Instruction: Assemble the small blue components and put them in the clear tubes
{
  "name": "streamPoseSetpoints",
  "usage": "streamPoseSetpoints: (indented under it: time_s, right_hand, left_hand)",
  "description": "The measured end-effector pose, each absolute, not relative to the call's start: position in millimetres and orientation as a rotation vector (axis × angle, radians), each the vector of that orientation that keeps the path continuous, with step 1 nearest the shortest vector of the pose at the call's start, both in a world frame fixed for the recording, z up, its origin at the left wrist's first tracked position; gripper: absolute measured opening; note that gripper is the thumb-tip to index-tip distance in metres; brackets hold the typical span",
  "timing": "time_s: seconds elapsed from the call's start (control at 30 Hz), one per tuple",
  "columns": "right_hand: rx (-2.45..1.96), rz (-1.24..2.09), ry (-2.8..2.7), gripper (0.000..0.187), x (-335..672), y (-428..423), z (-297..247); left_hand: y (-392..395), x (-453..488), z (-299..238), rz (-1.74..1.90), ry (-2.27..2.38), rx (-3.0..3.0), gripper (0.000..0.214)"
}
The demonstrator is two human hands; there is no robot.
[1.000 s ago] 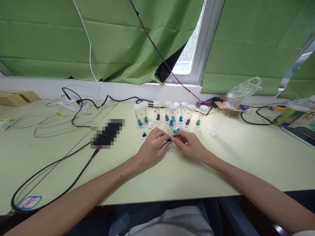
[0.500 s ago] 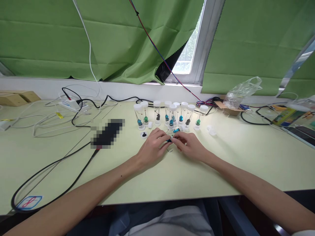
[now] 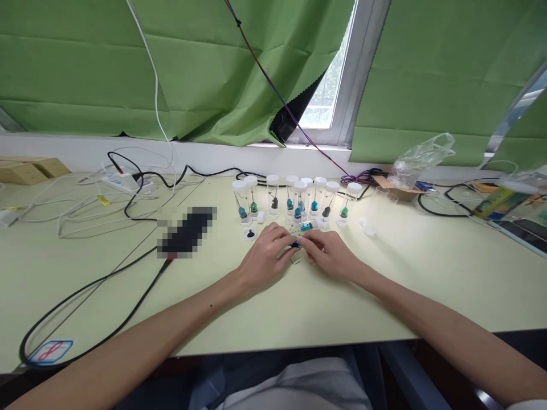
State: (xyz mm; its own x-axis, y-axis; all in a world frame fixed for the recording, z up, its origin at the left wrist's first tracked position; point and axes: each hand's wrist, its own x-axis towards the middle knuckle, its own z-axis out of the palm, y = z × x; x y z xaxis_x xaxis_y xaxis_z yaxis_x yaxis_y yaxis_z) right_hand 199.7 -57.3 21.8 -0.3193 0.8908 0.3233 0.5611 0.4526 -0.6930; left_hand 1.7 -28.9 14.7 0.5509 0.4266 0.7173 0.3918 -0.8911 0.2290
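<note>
My left hand (image 3: 270,252) is closed, pinching a small blue and black part (image 3: 294,244) between thumb and fingers. My right hand (image 3: 328,250) is closed as well, its fingertips pressed to the right end of that part and hiding some of it. Just beyond my fingers lies another blue piece (image 3: 306,226) with thin metal on it. A small bent metal rod (image 3: 294,262), like a hex key, rests on the table below my fingertips. Several clear tubes with white caps (image 3: 273,196) stand behind, holding blue, green or dark pieces on thin rods.
Left of my hands lies a white cap with a black piece (image 3: 250,234). A blurred dark device (image 3: 188,232) with a black cable is farther left, near a white power strip (image 3: 126,181). White caps (image 3: 367,228) and a cardboard box (image 3: 399,191) with a plastic bag are right.
My right fingertips have shifted very slightly to the right, and a little more of the blue part shows between my hands. Everything else looks the same.
</note>
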Motion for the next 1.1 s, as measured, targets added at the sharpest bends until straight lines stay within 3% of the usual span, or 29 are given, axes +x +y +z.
streamPoseSetpoints:
  time_s: [0.17,0.37,0.77,1.1]
  right_hand:
    - [-1.153,0.610,-1.980,0.025,200.0,-58.0,21.7]
    - [-1.109,0.642,-1.959,0.020,201.2,-56.7,18.6]
    - [-1.201,0.615,-2.028,0.041,201.3,-55.0,18.0]
    - [-1.202,0.623,-2.021,0.040,201.0,-56.0,18.5]
  left_hand:
    - [-29.1,1.9,14.6,1.270,0.730,2.724,0.011]
    - [-29.6,2.2,15.4,1.276,0.714,2.736,0.010]
    - [-29.8,2.2,15.0,1.251,0.713,2.738,0.008]
    - [-30.5,2.5,15.0,1.247,0.725,2.728,0.008]
